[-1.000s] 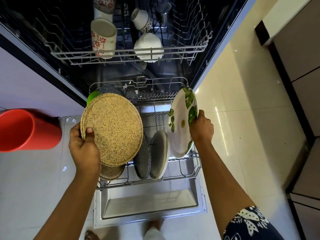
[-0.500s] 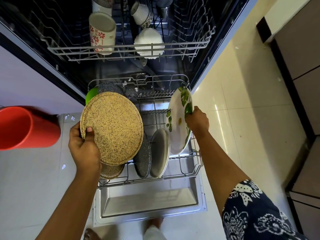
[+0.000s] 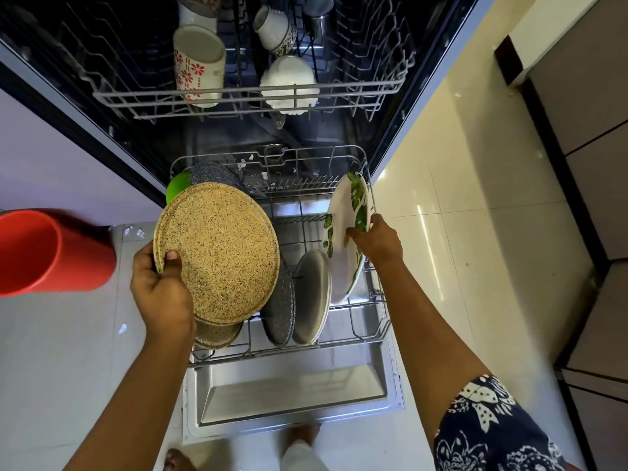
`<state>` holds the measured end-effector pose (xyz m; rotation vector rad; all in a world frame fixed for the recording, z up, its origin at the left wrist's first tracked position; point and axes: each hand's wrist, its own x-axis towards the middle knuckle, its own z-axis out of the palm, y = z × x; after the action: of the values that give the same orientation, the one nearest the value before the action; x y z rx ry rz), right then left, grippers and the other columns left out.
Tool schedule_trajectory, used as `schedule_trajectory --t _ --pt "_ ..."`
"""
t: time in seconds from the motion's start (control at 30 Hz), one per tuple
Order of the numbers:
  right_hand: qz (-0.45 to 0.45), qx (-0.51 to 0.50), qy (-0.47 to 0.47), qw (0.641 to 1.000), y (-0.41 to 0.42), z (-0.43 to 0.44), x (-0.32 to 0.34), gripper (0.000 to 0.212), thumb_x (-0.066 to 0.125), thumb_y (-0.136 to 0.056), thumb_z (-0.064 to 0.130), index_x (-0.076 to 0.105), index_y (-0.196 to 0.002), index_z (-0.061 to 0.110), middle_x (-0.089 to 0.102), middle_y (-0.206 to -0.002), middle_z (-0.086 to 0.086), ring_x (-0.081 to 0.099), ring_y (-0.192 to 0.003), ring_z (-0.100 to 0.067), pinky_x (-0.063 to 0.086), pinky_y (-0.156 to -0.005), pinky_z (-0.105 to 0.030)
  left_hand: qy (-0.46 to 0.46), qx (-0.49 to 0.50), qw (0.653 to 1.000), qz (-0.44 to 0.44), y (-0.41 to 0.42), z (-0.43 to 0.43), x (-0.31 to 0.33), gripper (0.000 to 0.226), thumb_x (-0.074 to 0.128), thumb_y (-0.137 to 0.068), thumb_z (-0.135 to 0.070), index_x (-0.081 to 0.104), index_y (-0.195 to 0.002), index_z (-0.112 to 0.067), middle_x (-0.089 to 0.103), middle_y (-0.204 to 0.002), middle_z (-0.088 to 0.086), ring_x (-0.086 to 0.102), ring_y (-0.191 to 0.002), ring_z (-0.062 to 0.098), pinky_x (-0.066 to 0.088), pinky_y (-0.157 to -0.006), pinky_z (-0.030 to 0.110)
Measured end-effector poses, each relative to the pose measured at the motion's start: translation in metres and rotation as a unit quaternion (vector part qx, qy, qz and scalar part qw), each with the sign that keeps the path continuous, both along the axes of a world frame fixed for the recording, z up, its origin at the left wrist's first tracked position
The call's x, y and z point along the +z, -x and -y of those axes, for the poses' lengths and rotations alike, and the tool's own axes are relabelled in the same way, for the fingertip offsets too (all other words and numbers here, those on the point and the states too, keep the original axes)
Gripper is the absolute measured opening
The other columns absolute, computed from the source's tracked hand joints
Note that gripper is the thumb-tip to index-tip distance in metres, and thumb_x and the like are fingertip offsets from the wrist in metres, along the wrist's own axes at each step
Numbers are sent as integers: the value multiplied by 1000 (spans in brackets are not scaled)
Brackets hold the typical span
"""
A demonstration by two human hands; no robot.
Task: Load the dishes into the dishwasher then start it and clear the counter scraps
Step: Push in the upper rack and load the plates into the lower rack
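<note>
My left hand (image 3: 159, 287) grips a round speckled tan plate (image 3: 217, 253) by its left rim, holding it above the left side of the pulled-out lower rack (image 3: 370, 321). My right hand (image 3: 377, 243) holds a white plate with green leaves (image 3: 345, 232) on edge, its lower rim down among the rack's right-hand tines. A dark speckled plate (image 3: 280, 307) and a grey plate (image 3: 312, 297) stand upright between the two. Another tan plate (image 3: 214, 334) shows under the one I hold.
The upper rack (image 3: 244, 96) carries a red-flowered mug (image 3: 198, 66), a white bowl (image 3: 289, 83) and more cups. A red cup (image 3: 51, 249) lies at the left on the counter. The open door (image 3: 292, 392) lies below. Cream floor tiles and dark cabinets are to the right.
My right hand has lowered the leaf plate further into the rack's right side, next to the grey plate. The left hand and its tan plate have stayed almost still.
</note>
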<state>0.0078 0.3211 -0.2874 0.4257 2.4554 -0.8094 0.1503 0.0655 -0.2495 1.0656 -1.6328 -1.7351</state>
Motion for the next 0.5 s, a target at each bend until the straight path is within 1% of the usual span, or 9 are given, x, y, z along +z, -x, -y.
schedule_trajectory --t 0.2,0.23,0.27,0.33,0.37,0.4,0.43,0.47,0.5 --pt "19 14 -3 1000 -5 -2 6 63 62 -86 40 35 -136 12 54 -130 -12 54 -115 -31 45 -90 -38 -8 3 1000 8 -5 -1 -1 24 48 -96 -8 56 -96 -30 62 -97 -11 58 -90 7 48 -87 29" --pt "4 15 -12 1000 -6 -1 8 65 62 -86 41 34 -137 12 52 -132 -12 52 -118 -32 44 -92 -39 -10 1 1000 10 -6 -1 -1 24 48 -96 -8 57 -95 -31 62 -97 -10 58 -91 8 48 -87 30" --pt "-31 13 -27 999 -9 0 10 66 62 -86 41 34 -137 12 50 -134 -12 49 -120 -32 43 -94 -40 -13 0 1000 12 -7 -1 -1 23 49 -96 -9 58 -95 -31 63 -97 -10 59 -91 9 49 -87 30" --pt "-154 6 -31 988 -19 4 18 63 61 -87 37 35 -139 11 48 -136 -11 44 -124 -30 40 -99 -40 -25 4 1000 11 -10 -1 1 21 50 -96 -11 59 -94 -29 63 -96 -8 60 -89 9 50 -85 30" --pt "-222 6 -4 975 -25 9 26 61 61 -88 33 37 -139 11 48 -136 -11 43 -124 -28 39 -100 -36 -32 8 999 11 -12 0 1 20 50 -96 -11 59 -92 -28 63 -94 -9 60 -86 7 50 -83 29" --pt "-268 13 38 963 -31 14 32 58 62 -88 29 39 -138 10 48 -136 -11 44 -124 -26 39 -99 -32 -38 13 999 8 -15 2 1 19 50 -96 -11 59 -91 -27 63 -91 -9 59 -83 5 49 -83 28" --pt "-280 27 96 955 -36 21 40 58 63 -88 27 40 -138 11 49 -136 -10 46 -123 -23 39 -97 -28 -43 16 999 4 -17 4 2 19 51 -96 -11 59 -89 -27 62 -89 -9 59 -81 4 49 -82 27" --pt "-252 40 169 952 -40 29 44 60 65 -87 27 39 -139 13 48 -137 -9 47 -121 -18 39 -96 -25 -48 15 999 2 -19 6 3 18 52 -96 -11 59 -88 -26 62 -86 -10 58 -77 2 49 -80 27" --pt "-188 51 240 951 -45 38 49 65 67 -85 29 36 -141 16 48 -138 -7 47 -120 -15 39 -99 -26 -56 11 998 -1 -19 9 6 18 53 -95 -11 59 -86 -26 62 -81 -12 57 -72 1 49 -75 25"
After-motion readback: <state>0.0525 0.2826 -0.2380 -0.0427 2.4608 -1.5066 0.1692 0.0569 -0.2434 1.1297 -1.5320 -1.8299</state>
